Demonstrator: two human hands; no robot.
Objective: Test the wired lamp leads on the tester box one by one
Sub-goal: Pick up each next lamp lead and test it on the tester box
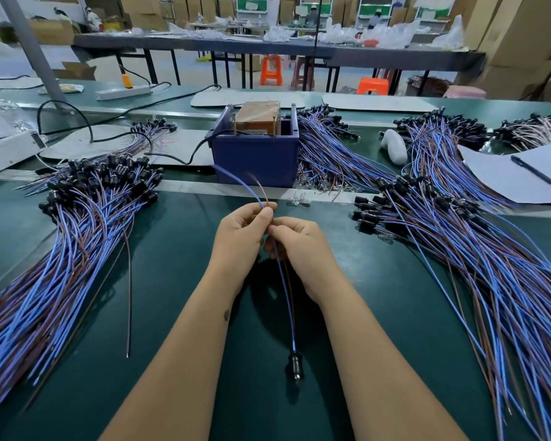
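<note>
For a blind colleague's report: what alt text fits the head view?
Both hands, left hand and right hand, pinch one blue-and-brown lamp lead, its black socket hanging toward the green table, wire ends pointing at the blue tester box. Piles of similar leads lie either side.

Floor: pale grey (191, 70), bare between the benches.
Near bench: dark green top (178, 281), with a metal strip (204, 187) across it.
Far table: long and dark (204, 46), on black legs, strewn with plastic bags (392, 35).
Stools: orange plastic (271, 70), under the far table.
Boxes: cardboard stacks (519, 43) at right and along the back.
Post: grey, slanted (32, 49), at left.
</note>
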